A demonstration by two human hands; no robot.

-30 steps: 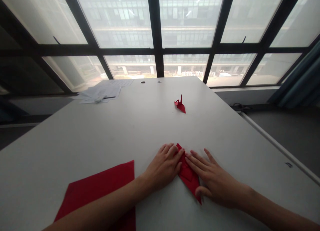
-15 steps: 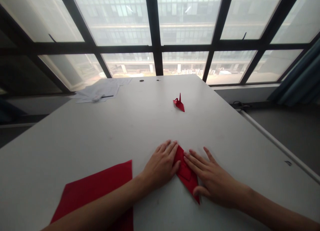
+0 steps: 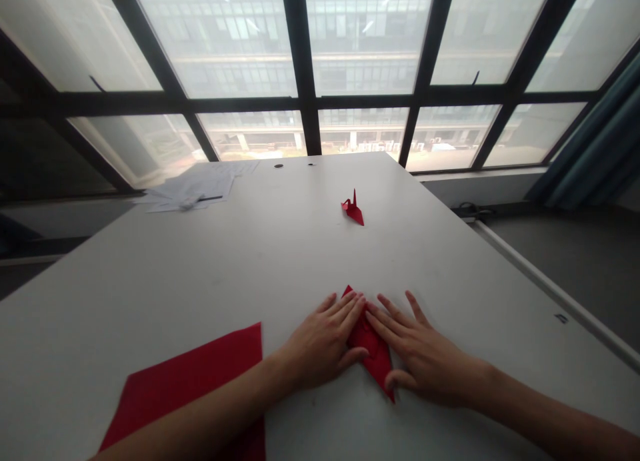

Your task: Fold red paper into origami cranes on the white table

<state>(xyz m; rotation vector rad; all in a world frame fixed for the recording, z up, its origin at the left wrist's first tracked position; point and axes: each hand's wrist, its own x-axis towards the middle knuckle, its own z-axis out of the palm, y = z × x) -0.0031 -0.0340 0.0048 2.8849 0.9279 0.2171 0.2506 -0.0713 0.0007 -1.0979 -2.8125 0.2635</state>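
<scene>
A folded piece of red paper (image 3: 373,354) lies flat on the white table (image 3: 280,248), a long narrow shape pointing away from me. My left hand (image 3: 323,341) lies flat on its left side, fingers stretched out over the upper tip. My right hand (image 3: 417,351) lies flat on its right side, fingers spread, thumb at the lower tip. Both hands press the paper down and grip nothing. A finished red paper crane (image 3: 353,210) stands farther back on the table.
A flat red paper sheet (image 3: 195,388) lies under my left forearm at the near left. Loose white papers with a pen (image 3: 195,189) sit at the far left corner. Large windows stand behind the table, whose right edge drops to the floor.
The folded paper has become narrower. Both hands have drawn slightly closer together over it. The camera view has shifted a little.
</scene>
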